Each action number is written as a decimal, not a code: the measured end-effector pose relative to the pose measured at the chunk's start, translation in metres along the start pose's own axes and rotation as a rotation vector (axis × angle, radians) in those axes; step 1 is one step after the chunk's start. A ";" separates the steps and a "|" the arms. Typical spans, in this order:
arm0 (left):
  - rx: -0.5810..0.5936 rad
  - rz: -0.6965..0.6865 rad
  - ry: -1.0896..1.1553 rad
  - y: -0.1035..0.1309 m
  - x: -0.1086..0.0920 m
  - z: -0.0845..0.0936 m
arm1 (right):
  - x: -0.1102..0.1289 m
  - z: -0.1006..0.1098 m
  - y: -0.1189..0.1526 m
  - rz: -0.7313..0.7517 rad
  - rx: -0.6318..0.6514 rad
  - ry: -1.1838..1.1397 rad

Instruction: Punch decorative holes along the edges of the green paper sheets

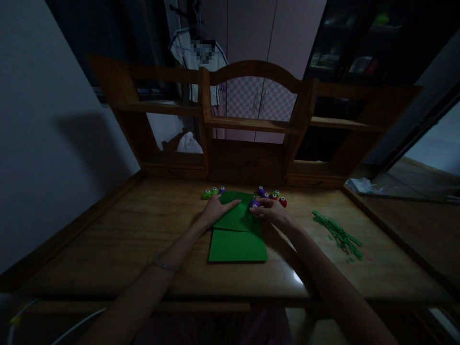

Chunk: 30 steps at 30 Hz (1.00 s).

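Bare forearms (143, 287) flank green paper (235, 219), left hand (215, 209) spread on it, right hand (275, 212) pinching a purple eye-marked piece (255, 204)

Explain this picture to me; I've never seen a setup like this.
There is no machine here, just a person's two bare hands. The single picture comes from a camera worn on the person's head, looking forward and down.

On the wooden desk, an upper green sheet overlaps a lower green sheet. The left hand rests on the upper one. The right hand holds a small purple piece at its right edge.

Beyond the hands sit similar coloured pieces, with eye-like dots. Off to the right lies a pile of thin green strips.
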<state>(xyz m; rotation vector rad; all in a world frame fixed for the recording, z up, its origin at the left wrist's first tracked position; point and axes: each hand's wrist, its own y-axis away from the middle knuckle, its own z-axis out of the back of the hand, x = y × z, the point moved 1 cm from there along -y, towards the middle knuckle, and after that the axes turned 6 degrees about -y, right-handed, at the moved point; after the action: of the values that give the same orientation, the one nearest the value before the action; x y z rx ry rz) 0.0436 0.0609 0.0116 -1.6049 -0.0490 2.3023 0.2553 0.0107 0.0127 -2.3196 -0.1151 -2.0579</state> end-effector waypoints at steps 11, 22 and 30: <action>0.023 -0.050 -0.036 0.000 0.001 -0.001 | 0.003 -0.003 0.003 0.015 0.011 -0.010; 0.028 -0.058 -0.023 0.000 0.000 -0.001 | -0.002 -0.004 0.002 -0.031 -0.007 -0.079; 0.020 -0.062 -0.073 0.000 0.000 -0.001 | -0.001 -0.005 0.001 -0.017 -0.045 -0.033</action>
<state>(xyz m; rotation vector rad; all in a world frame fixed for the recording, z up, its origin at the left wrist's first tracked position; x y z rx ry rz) 0.0445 0.0610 0.0114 -1.4879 -0.0914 2.3059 0.2504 0.0094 0.0127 -2.3871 -0.0913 -2.0515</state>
